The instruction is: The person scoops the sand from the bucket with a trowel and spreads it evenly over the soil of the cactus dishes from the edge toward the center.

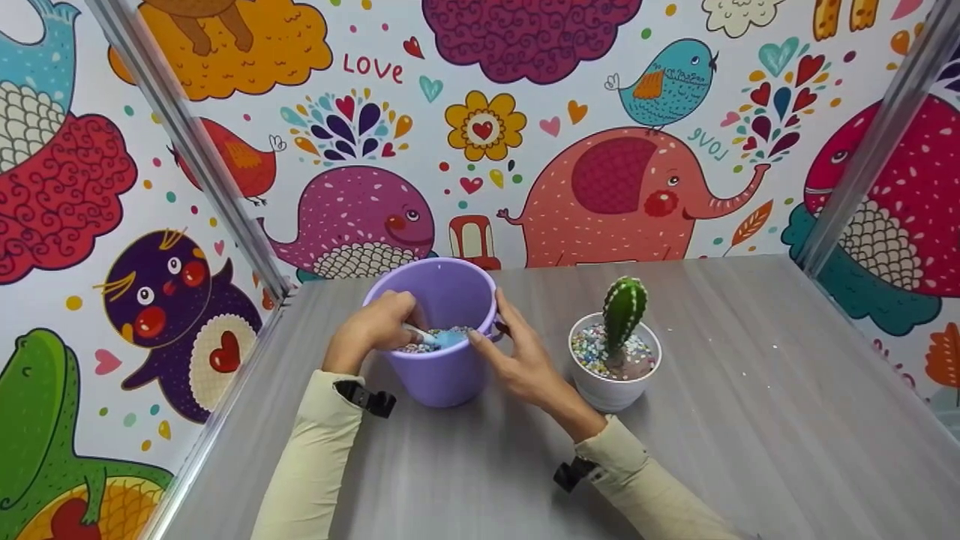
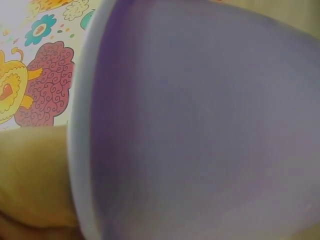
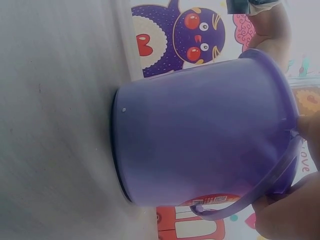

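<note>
A purple plastic bucket stands on the table, with multicoloured pebbles low inside it. Reaching over its left rim, my left hand holds a small scoop with a light blue blade and a pale handle. The blade lies at the pebbles, and part of the fingers is hidden inside the bucket. My right hand grips the bucket's right rim, thumb at the near edge and fingers farther back. In the right wrist view, the purple bail handle hangs down the bucket's side.
Right of the bucket, close to my right forearm, a white pot holds a green cactus and coloured pebbles. A few tiny pale specks lie on the grey table. Cartoon-printed wall panels with metal posts enclose the back and sides.
</note>
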The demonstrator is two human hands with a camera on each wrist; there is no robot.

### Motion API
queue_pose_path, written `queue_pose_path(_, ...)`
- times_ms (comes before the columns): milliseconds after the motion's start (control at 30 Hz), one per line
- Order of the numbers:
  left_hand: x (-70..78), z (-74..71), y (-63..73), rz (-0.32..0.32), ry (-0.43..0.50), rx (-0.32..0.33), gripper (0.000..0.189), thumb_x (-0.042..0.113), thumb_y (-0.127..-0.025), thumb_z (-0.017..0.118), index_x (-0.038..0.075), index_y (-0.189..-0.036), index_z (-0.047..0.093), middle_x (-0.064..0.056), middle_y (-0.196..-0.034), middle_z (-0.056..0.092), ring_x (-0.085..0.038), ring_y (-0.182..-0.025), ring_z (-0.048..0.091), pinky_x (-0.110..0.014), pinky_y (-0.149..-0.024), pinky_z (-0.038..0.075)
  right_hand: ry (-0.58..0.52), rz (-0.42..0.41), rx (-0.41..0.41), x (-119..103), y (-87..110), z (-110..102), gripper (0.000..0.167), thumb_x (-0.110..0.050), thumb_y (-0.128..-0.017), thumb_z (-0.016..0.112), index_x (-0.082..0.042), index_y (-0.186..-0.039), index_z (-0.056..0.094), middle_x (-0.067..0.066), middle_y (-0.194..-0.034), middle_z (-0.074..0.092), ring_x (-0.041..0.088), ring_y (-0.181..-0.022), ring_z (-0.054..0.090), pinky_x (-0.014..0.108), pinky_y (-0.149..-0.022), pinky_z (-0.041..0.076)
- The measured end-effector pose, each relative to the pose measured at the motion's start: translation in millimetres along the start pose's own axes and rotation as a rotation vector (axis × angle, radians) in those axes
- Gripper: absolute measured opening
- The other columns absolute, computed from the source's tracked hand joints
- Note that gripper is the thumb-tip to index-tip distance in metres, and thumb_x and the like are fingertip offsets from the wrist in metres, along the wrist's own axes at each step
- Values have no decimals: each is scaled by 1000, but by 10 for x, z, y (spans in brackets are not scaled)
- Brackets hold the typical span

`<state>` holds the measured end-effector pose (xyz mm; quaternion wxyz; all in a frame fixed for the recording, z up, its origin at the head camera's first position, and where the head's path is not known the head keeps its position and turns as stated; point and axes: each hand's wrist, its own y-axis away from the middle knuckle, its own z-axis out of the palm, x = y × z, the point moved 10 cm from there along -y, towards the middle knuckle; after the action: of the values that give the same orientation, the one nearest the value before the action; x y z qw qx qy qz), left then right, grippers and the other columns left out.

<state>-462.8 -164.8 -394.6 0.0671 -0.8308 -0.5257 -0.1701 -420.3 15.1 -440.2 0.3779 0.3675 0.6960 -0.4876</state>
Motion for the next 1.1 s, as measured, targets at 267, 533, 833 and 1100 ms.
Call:
queue_pose_path(267,-24,-58,59,18,67,20,13,1,-95,75,1,-104,84,-12,-98,83,-20,-86,69,-38,-82,59,-2,21,-2,3,-6,13,89,-36,-106,71,-11,-173,18,13,-179,29,38,-158,43,49,-126,40)
queue_pose_path(533,-37,-79,98,9,102,85,15,2,-97,73,1,-109,82,-15,-108,82,-30,-102,75,-50,-97,61,-13,-5,6,13,-13,-10,88,-30,-106,72,-6,-173,19,18,-177,31,41,-156,45,51,-127,40)
queue_pose_path(833,-5,-161,209,29,92,149,15,8,-100,74,5,-112,83,-12,-108,82,-27,-99,73,-48,-93,60,-18,-11,3,14,-11,-14,90,-30,-105,73,-5,-172,19,20,-176,33,41,-156,44,52,-127,39)
queue_pose_path(1100,-35,-233,290,70,124,228,16,8,-99,76,5,-113,82,-12,-109,82,-29,-102,74,-50,-95,60,-20,-15,20,18,-18,-25,88,-25,-105,73,-2,-171,21,19,-176,32,40,-156,45,53,-127,39)
